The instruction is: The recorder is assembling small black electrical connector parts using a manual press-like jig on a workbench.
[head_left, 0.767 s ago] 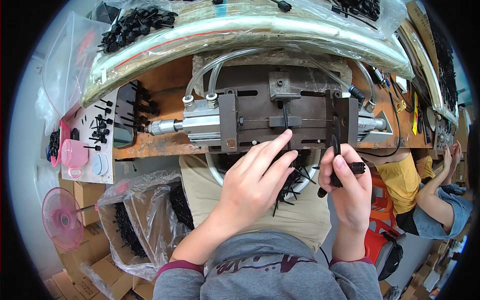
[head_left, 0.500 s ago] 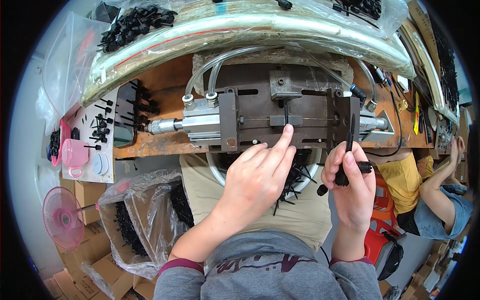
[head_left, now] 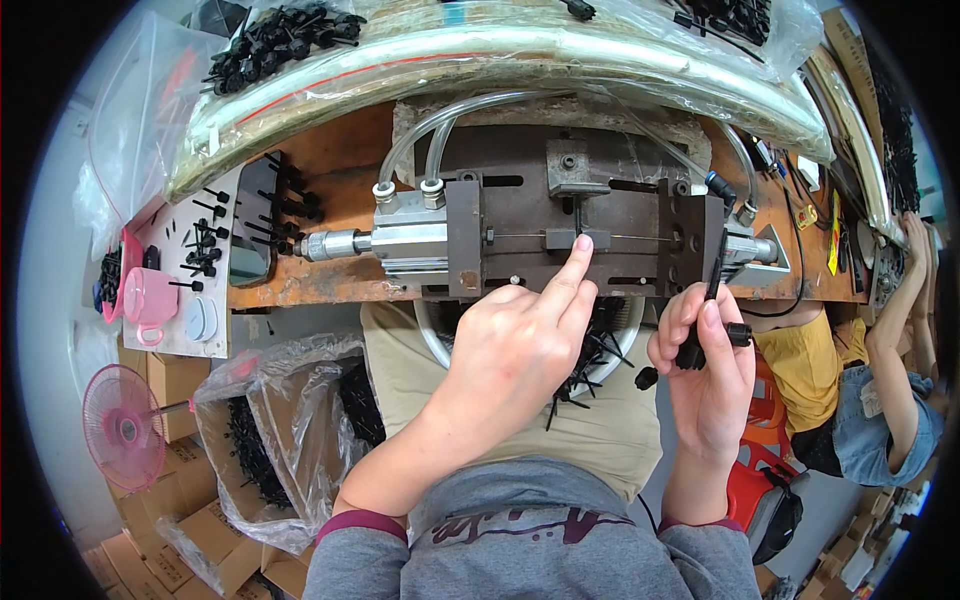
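My left hand (head_left: pixel 520 340) reaches over the front of a metal fixture (head_left: pixel 515 210) on the bench. Its index finger is stretched out, the tip at a small dark block (head_left: pixel 560 239) in the middle. A thin black stem (head_left: pixel 577 212) stands at that block, below a metal bracket (head_left: pixel 577 178). Nothing shows in the left hand; its other fingers are loosely bent. Right of the fixture's front, my right hand (head_left: pixel 710 400) is closed round several black plastic stemmed parts (head_left: pixel 690 354), one stem pointing up. Its palm side faces me.
Air cylinders (head_left: pixel 415 240) with clear hoses (head_left: pixel 440 115) flank the fixture. A white tub (head_left: pixel 432 335) of black parts sits at my lap. Left are a pink cup (head_left: pixel 150 295), a phone (head_left: pixel 252 225), a fan (head_left: pixel 125 427) and a lined box (head_left: pixel 280 440). Another person (head_left: pixel 895 390) sits right.
Both hands keep nearly the same pose, the left fingertip staying at the block. The view has shifted slightly. The other person's arms at the right have moved.
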{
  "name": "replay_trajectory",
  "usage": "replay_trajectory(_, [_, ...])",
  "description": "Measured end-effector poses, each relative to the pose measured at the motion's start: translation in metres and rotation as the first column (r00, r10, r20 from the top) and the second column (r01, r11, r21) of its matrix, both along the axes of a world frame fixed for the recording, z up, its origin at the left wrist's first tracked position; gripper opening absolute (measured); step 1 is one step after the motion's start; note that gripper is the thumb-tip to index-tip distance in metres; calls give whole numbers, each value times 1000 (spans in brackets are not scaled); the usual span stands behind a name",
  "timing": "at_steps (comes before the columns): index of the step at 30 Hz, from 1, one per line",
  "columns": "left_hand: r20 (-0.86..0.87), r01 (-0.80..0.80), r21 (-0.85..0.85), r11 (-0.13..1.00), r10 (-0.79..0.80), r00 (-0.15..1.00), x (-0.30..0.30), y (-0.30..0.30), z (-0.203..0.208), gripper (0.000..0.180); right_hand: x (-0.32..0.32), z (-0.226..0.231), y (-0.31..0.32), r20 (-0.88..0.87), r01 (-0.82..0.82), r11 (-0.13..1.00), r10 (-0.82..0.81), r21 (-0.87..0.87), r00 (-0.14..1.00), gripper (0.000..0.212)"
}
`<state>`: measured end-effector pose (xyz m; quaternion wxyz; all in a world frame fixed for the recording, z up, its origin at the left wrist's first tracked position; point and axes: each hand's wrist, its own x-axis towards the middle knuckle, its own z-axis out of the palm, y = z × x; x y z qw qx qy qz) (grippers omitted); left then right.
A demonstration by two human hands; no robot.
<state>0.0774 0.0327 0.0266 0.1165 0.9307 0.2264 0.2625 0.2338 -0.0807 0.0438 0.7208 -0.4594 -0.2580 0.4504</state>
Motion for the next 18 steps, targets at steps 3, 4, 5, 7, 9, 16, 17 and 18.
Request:
replay_trajectory(3, [-23, 3, 5, 1000, -3, 1000, 0, 1, 3, 22, -1, 0, 0, 3, 4, 1000, -4, 8, 1000, 19])
replay_trajectory(4, [-32, 4, -2, 1000, -4, 999, -1, 2, 5, 23, -1, -1, 1, 1, 1, 1000, -2, 13, 1000, 19])
replay_trajectory(5, [-39, 8, -7, 1000, -8, 999, -1, 2, 5, 23, -1, -1, 1, 1, 2, 1000, -2, 18, 1000, 19])
replay_trajectory(7, [-12, 14, -6, 1000, -14, 1000, -2, 4, 3, 25, -1, -1, 0, 1, 9, 1000, -9, 27, 1000, 18])
replay_trajectory(9, [32, 33, -36, 999, -31, 999, -3, 3, 3, 29, -1, -2, -1, -2, 16, 999, -16, 40, 1000, 18])
replay_trajectory(16, [315, 329, -186, 926, -261, 912, -16, -24, 10, 43, -5, -1, 6, -121, 3, 997, 6, 76, 993, 18])
replay_trajectory(17, [346, 356, -166, 920, -283, 894, -14, -26, 11, 43, -6, -1, 8, -155, -11, 997, 24, 81, 988, 19])
replay_trajectory(18, [344, 343, -178, 922, -269, 900, -11, -27, 13, 40, -8, -1, 10, -212, -23, 995, 44, 99, 976, 20])
